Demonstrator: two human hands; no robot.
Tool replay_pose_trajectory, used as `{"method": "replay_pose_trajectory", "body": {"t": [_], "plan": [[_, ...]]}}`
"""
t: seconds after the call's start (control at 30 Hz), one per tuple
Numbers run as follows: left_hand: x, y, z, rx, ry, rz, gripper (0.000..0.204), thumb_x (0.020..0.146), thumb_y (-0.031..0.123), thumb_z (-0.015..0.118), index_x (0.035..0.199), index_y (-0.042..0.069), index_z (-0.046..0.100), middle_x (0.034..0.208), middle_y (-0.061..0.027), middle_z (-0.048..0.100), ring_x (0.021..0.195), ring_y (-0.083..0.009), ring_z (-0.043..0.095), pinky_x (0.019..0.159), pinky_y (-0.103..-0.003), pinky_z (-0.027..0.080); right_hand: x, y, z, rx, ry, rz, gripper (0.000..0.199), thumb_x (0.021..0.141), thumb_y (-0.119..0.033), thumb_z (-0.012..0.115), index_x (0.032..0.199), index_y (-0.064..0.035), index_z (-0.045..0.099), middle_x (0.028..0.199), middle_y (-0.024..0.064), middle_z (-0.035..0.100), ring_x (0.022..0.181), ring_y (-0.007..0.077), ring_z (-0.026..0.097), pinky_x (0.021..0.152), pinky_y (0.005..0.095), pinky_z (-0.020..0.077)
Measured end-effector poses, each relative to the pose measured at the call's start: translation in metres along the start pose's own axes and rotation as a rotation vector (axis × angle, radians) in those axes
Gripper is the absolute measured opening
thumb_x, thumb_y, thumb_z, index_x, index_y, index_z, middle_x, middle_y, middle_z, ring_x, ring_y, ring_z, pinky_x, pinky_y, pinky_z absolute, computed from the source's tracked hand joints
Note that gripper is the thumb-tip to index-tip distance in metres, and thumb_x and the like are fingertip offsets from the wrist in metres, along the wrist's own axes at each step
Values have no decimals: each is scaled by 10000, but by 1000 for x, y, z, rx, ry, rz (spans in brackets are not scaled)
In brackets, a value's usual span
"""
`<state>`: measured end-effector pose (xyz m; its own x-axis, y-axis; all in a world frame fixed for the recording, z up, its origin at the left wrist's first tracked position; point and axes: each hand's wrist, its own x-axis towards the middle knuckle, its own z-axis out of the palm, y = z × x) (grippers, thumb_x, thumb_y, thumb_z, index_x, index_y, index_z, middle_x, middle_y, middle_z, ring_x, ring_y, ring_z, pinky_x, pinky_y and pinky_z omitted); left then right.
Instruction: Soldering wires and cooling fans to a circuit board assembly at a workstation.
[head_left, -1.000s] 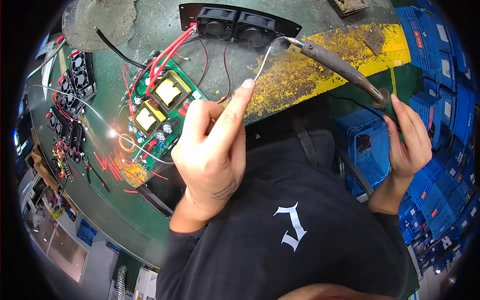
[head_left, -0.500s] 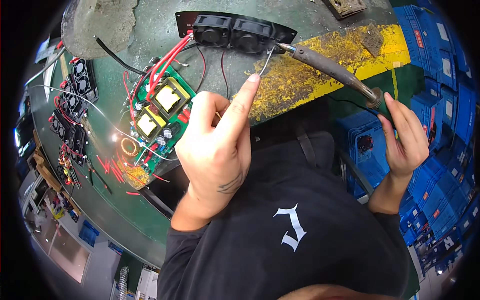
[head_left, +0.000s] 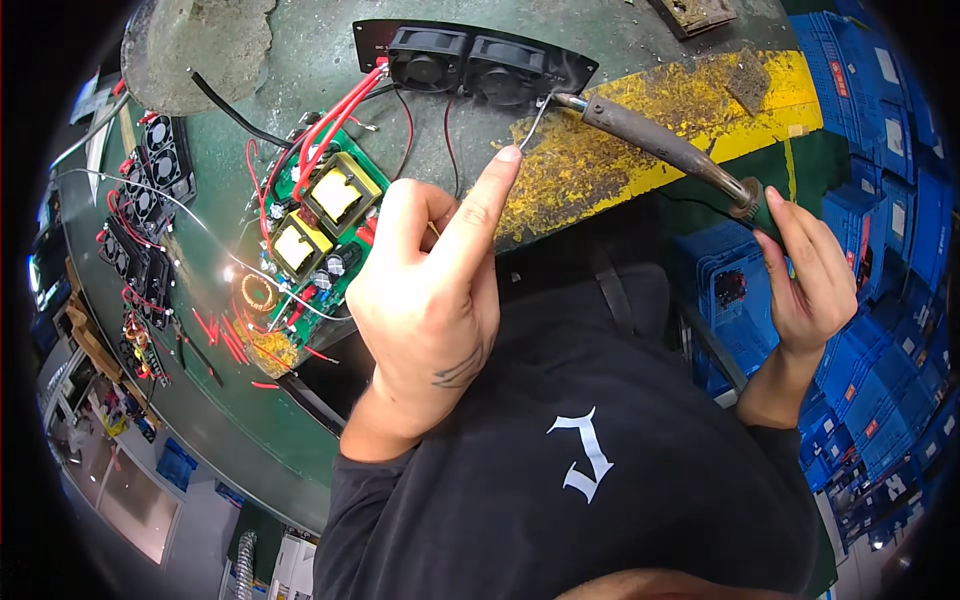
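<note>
My left hand (head_left: pixel 432 290) is raised over the green bench, its forefinger and thumb pinching a thin strand of solder wire (head_left: pixel 532 124). My right hand (head_left: pixel 806 280) grips the handle of a soldering iron (head_left: pixel 660 145), whose tip meets the wire's end beside the black twin-fan panel (head_left: pixel 470 58). A faint wisp of smoke rises near the tip. A green circuit board (head_left: pixel 315 230) with yellow transformers and red wires lies left of my left hand.
A yellow strip crusted with solder residue (head_left: pixel 640 140) runs along the bench. More fan units and boards (head_left: pixel 150 190) lie at the far left. Blue plastic crates (head_left: pixel 880 120) are stacked on the right. Red wire offcuts (head_left: pixel 225 340) litter the bench edge.
The iron's tip and the solder wire have shifted slightly left toward the fan panel. My left hand has moved a little with them; the right hand's grip is unchanged.
</note>
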<state>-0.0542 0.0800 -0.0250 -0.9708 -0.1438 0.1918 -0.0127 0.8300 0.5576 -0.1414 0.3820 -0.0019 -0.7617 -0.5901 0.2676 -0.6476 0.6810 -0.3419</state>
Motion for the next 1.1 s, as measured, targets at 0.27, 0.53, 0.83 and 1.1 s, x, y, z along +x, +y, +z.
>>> {"method": "replay_pose_trajectory", "body": {"t": [0.27,0.53,0.83,1.1], "plan": [[0,-1,1,-13,11,14,566,738,-87,701,1247,158,747,767,-36,442,577,-140,490,515,-290,435,0,0,-1,2,3,-3,399,755,91,797,1148,74,730,996,202,734,889,286,713,801,321,561],[0,0,1,9,13,3,568,733,-76,711,1244,169,750,764,-31,439,577,-139,494,516,-284,444,-1,0,0,2,6,2,404,749,95,797,1147,70,732,1003,202,734,890,286,713,806,322,560],[-2,0,1,-12,1,-19,544,753,-66,715,1240,173,751,768,-36,441,578,-147,498,523,-291,447,-3,-1,-2,3,5,12,389,752,88,798,1136,71,735,1009,199,738,897,286,717,810,330,561],[-14,3,-16,-18,3,-31,564,740,-107,715,1246,138,746,776,-43,457,587,-148,491,532,-283,431,-12,-2,-4,11,9,36,384,754,92,796,1133,76,735,1027,196,745,920,295,723,838,337,563]]}}
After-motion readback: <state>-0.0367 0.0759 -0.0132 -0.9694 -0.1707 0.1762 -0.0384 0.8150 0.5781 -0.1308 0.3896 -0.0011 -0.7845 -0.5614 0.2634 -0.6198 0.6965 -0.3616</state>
